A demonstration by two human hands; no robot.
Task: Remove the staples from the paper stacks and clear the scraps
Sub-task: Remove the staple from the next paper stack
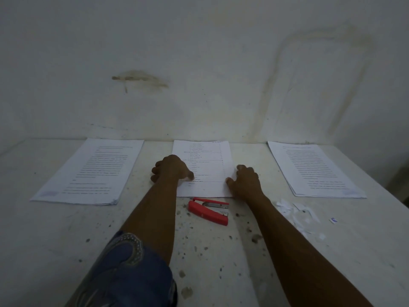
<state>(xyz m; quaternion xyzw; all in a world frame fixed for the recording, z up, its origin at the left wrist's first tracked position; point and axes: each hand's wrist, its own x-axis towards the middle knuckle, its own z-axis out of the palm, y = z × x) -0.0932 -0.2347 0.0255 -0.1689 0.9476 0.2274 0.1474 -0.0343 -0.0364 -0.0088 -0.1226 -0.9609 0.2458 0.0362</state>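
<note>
Middle paper stack [205, 165]: flat on the table [66, 229], far edge at the wall, between two more stacks, both well apart.

Left hand [170, 169]: curled like a fist on its left edge, thumb against the page. Cannot tell if it pinches a staple.

Right hand [245, 181]: fingers loosely bent, tips resting on the right edge.

Risks: a hard pull could tear the corner. My forearm could sweep the paper scraps [296, 216] off the table. The red stapler [208, 212] sits near, easily knocked.
</note>
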